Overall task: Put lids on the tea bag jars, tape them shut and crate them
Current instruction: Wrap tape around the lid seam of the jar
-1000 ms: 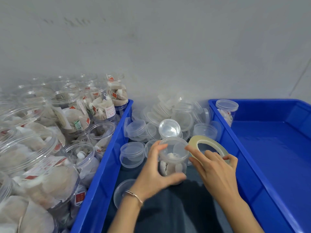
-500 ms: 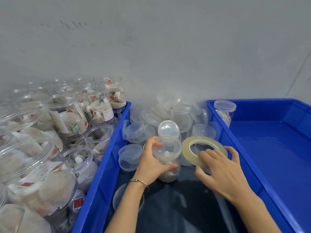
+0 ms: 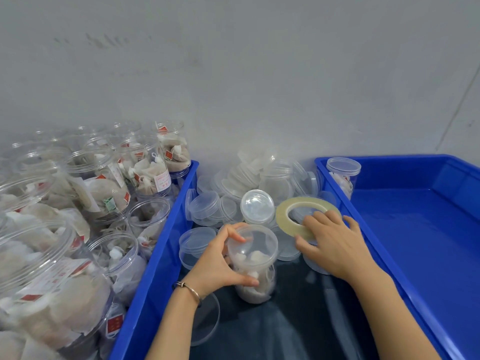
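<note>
Left hand [image 3: 220, 261] is gripping the lidded jar [image 3: 253, 266] between two blue crates' rims [image 3: 166, 245]; right hand [image 3: 330, 245] is pinching the tape roll [image 3: 285, 209] (its near edge is lying hidden under fingers).

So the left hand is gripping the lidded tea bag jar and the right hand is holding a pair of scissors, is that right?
Not quite. The left hand does grip the lidded jar, but the right hand holds a roll of tape, not scissors, as the head view shows.
</note>
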Demonstrator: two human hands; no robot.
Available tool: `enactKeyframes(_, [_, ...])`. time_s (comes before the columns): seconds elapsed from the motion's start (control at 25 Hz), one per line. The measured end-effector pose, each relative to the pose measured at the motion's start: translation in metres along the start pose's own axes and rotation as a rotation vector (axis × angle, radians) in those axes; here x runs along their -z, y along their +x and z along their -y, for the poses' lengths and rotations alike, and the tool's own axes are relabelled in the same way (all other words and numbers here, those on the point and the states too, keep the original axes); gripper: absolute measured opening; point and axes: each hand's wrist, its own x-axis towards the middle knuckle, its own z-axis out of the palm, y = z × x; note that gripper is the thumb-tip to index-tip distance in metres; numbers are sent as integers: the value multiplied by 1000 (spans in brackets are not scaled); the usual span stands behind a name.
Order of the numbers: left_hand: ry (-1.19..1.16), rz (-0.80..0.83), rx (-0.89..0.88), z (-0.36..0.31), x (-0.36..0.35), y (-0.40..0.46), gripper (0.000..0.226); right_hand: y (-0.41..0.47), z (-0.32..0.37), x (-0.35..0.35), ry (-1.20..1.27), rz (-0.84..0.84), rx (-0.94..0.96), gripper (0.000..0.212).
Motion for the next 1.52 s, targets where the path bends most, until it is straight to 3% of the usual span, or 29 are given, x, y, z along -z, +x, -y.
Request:
enactKeyframes(0.16, [-82,133,14,-4,4,-3,72,13,16,-7,104,41,157,26])
enactKeyframes(0.32, [36,205,103,-16,8,3,86,12,15,-5,241,108,202,19])
enactKeyframes(0.48, [299,-83,119,-32,3,-2,86,6,6,-1,283,79,202,11])
enactKeyframes(0.64, [575,-102,148,-43,-36,-8,105,0,5,4,280,10,167,23])
enactKeyframes(0.76, [682,-315,267,-48,-65,0,116,-7,7,5,221,-43,186,26])
enactKeyframes(0.84, [731,-351,231,-48,-61,6,109,-11,2,6,205,-63,193,26])
enactKeyframes(1.0, [684,-165,156,-44,-34,10,97,-15,-12,11,268,-58,185,40])
enactKeyframes(1.2, [769,-54,205,-49,-18,8,92,-13,-11,3,253,-117,153,24])
enactKeyframes(1.4, [902,99,285,-63,-17,12,87,5,5,1,183,-89,174,29])
enactKeyframes(1.52, [954,98,307,-68,-28,18,84,11,14,2,170,-85,193,31])
